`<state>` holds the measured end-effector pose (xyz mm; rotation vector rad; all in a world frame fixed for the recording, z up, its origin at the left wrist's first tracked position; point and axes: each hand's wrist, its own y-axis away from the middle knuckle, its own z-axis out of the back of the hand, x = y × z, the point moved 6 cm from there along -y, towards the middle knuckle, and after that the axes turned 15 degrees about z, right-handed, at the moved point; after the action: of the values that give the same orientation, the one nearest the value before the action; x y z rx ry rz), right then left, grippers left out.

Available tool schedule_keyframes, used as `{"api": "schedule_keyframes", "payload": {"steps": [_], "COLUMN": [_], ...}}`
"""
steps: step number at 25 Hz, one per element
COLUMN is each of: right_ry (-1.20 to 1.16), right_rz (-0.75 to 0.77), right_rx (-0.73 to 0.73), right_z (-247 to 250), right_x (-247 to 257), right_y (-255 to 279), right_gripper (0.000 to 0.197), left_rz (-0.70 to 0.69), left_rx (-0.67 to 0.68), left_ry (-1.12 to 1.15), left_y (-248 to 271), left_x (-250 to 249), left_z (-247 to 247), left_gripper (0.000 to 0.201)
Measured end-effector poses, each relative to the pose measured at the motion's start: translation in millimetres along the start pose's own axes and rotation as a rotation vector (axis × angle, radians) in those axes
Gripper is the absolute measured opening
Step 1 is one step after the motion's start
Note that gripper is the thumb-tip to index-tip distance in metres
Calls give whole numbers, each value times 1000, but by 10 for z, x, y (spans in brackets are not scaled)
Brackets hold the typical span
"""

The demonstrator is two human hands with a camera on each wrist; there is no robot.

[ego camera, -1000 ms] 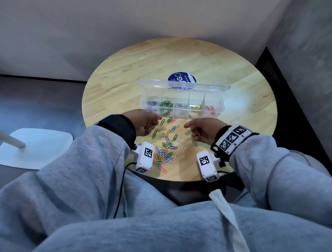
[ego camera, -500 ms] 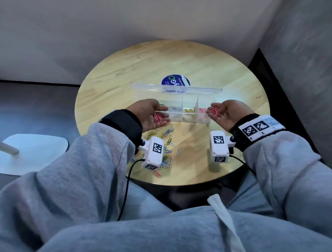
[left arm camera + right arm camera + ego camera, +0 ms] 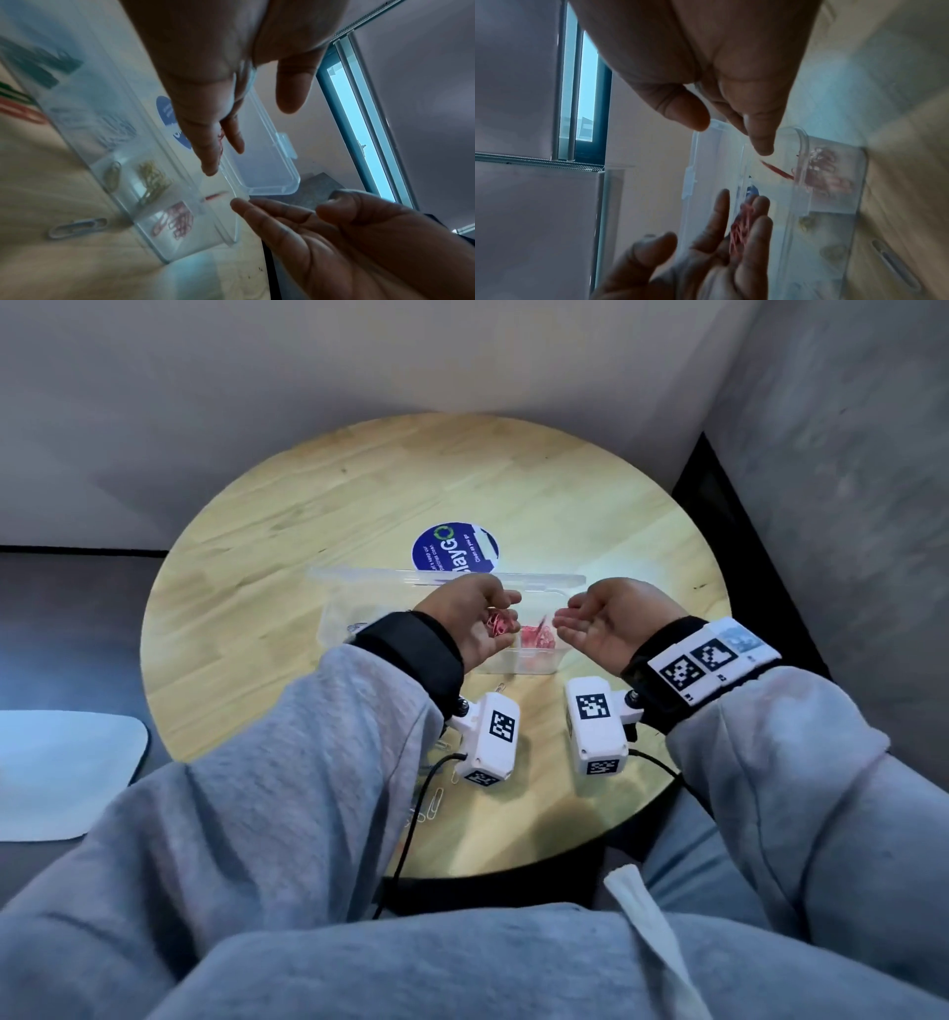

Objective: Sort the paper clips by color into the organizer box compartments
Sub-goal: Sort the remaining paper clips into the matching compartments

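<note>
The clear organizer box (image 3: pixel 339 613) stands on the round wooden table (image 3: pixel 308 516), lid (image 3: pixel 544 580) open at the back. My left hand (image 3: pixel 506 613) hovers palm-up over its right end, cupping several red paper clips (image 3: pixel 499 624) in loosely curled fingers (image 3: pixel 759 219). My right hand (image 3: pixel 565 618) is beside it over the same end, palm up, fingers relaxed and bare. One red clip (image 3: pixel 777 169) is in mid-air just below the right fingertips (image 3: pixel 763 146). The rightmost compartment holds red clips (image 3: pixel 174 221), and the one beside it yellow clips (image 3: pixel 153 180).
Loose clips (image 3: pixel 436 801) lie on the table near its front edge, mostly hidden by my left sleeve. A white clip (image 3: pixel 77 225) lies in front of the box. A blue round sticker (image 3: pixel 454 552) sits behind the lid. A white seat (image 3: pixel 61 773) is at the left.
Both hands rose from the clip pile with red clips and moved over the box's right end. The right palm, holding red clips half a second ago, is now bare.
</note>
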<state>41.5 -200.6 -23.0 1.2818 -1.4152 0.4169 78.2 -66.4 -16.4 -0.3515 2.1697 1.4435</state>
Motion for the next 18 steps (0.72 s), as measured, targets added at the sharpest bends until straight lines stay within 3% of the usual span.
{"api": "schedule_keyframes", "payload": {"steps": [6,9,13,16,18], "right_ry": [133,309,737,1056,1334], "right_rz": [6,43,125,185,248], "right_rx": [82,179,369,519,601], "right_z": [159,171,43,-138,-253], "right_x": [-12,-1,-61,-232,-380], "right_y": [99,167,217,253,265], "right_gripper": [35,31,23,15,12], "left_rz": [31,-7,-130,-56,-17], "left_rx": [103,40,-167,-351,-466], "left_ry": [65,-83,-605,-1152,-1382], "left_y": [-157,-145,0,118,158], "left_x": [13,26,-53,47,133], "left_z": [-248,-239,32,377,558], "left_gripper": [10,11,20,12,20]}}
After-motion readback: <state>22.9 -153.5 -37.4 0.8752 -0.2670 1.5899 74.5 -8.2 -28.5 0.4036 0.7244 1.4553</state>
